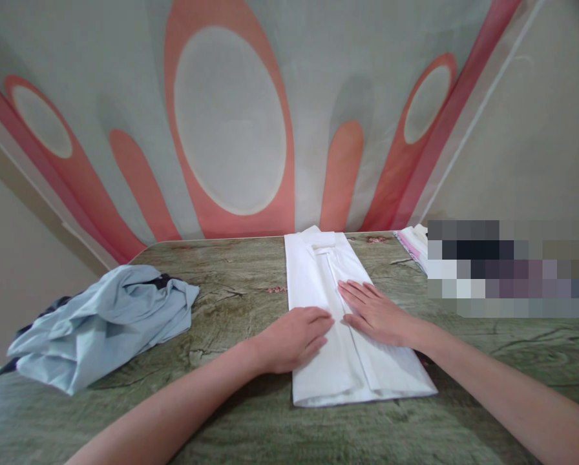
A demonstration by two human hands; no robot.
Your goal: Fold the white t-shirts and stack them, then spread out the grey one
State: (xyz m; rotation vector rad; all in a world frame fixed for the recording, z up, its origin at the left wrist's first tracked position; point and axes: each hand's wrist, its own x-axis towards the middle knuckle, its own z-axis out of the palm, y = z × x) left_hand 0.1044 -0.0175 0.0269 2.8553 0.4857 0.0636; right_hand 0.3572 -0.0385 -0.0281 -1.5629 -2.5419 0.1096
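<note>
Folded white cloth on tabletop, lower frame, just R of ctr.
L hand rests on it, fingers loosely bent; R hand lies flat on it, fingers extended. Lt-blue garment bunched at L of frame.

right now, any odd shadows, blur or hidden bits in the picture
Head view: soft light, a shadow beside the right forearm, pixel blocks cutting off the pink-and-white cloth, and the folded white garment too soft to show its weave.
</note>
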